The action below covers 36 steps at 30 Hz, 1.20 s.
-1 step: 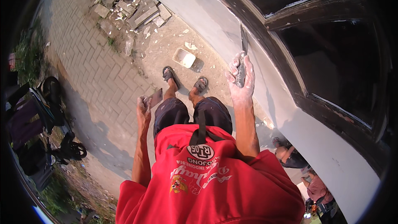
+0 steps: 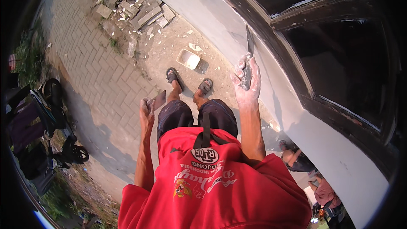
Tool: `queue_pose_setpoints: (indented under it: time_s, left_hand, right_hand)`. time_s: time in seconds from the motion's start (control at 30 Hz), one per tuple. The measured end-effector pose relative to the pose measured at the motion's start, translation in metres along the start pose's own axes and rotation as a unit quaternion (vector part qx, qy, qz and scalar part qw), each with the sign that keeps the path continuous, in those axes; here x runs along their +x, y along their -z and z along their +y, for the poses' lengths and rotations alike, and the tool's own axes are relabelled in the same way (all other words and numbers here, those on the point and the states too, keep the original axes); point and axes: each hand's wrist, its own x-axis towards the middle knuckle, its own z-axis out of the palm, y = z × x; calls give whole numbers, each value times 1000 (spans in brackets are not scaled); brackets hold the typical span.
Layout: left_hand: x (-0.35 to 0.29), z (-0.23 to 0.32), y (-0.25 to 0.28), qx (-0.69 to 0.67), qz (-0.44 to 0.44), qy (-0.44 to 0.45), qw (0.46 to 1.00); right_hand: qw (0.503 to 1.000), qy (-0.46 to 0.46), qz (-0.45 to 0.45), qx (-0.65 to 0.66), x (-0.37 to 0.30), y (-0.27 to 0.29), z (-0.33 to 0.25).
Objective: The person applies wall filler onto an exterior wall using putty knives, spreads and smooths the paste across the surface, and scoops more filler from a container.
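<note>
White dust coats both hands. My right hand [image 2: 248, 82] is closed round the grimy handle of a putty knife [image 2: 249, 44]. The knife's narrow blade points away from me, its tip at the pale wall [image 2: 207, 6] just beside the dark window frame [image 2: 292, 65]; whether it touches cannot be made out. Lower on the left, my left hand [image 2: 146, 109] grips a flat, dark scraper plate [image 2: 160, 100] by one edge, out beside my leg. On the ground beyond my feet sits a whitish plastic tub [image 2: 188, 59] with pale smears inside.
Broken boards and rubble [image 2: 146, 15] lie along the wall's foot, with white flakes scattered nearby. Paving [image 2: 91, 55] runs along the left. A parked motorbike [image 2: 55, 131] stands at far left. Two other people, one in a pink top [image 2: 325, 193], are at lower right.
</note>
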Motion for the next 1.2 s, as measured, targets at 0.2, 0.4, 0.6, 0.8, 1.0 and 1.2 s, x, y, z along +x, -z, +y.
queue_pose_setpoints:
  time_s: [0.2,0.4,0.6,0.8,1.0,1.2]
  left_hand:
    - [0,15,2,44,-23,6,999]
    - [2,12,4,26,-19,-32,999]
    - [12,22,-1,44,-10,-49,998]
    - [25,105,-50,-264,-73,142,951]
    - [20,152,-92,-480,-183,198,835]
    - [17,157,-80,-498,-136,152,843]
  right_hand:
    - [999,16,-12,25,-10,10,-3]
    - [999,24,-19,40,-21,19,-4]
    - [997,37,59,-13,-75,50,1]
    - [922,-18,93,-376,-112,63,2]
    - [669,195,-53,-715,-84,55,14]
    - [550,305,-117,-769,-73,59,37]
